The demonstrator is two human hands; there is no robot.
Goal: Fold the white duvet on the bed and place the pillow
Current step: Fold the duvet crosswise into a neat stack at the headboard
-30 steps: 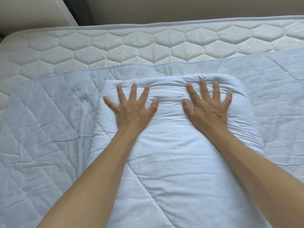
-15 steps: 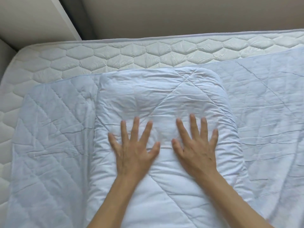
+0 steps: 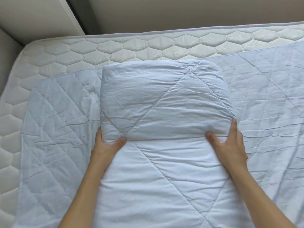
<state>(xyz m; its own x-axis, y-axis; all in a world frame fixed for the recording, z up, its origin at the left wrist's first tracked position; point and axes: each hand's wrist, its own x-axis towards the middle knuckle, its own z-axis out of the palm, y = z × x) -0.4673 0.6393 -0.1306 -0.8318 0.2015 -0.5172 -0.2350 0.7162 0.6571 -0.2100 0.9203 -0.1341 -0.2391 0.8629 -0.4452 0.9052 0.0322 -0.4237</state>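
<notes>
The white duvet lay folded into a thick bundle in the middle of the bed, on a thin quilted cover over the mattress. The left hand and the right hand each had a closed grip on its near folded edge, thumbs on top, fingers under the fold.

Far side: bare mattress strip, open up to the wall.
Left: flat pad, open.
Right: flat pad, open.
Middle: folded duvet, a thick bulge with both hands at its sides.
</notes>
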